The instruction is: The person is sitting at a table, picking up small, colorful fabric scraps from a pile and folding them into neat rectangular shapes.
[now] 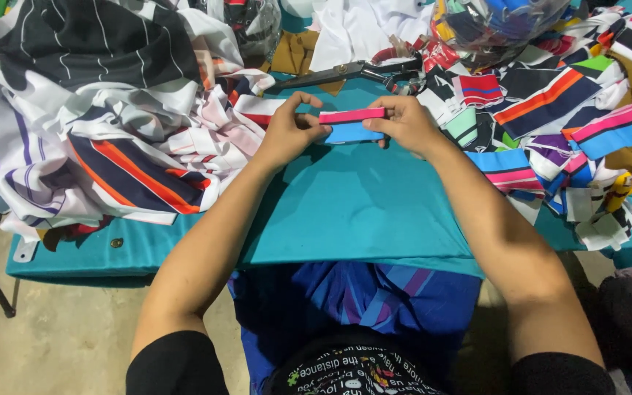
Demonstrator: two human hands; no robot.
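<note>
A small folded strip of cloth [352,124], pink along the top and blue below, is stretched between both hands just above the teal table cover [360,212]. My left hand [290,132] pinches its left end with thumb and fingers. My right hand [404,123] grips its right end. Large black scissors [345,73] with red-wrapped handles lie on the table just beyond the hands.
A heap of striped white, navy and orange fabric [111,132] fills the left of the table. Several cut striped pieces [557,124] in many colours pile up at the right. Clear plastic bags [499,25] of cloth stand at the back. Blue striped fabric [360,300] lies in my lap.
</note>
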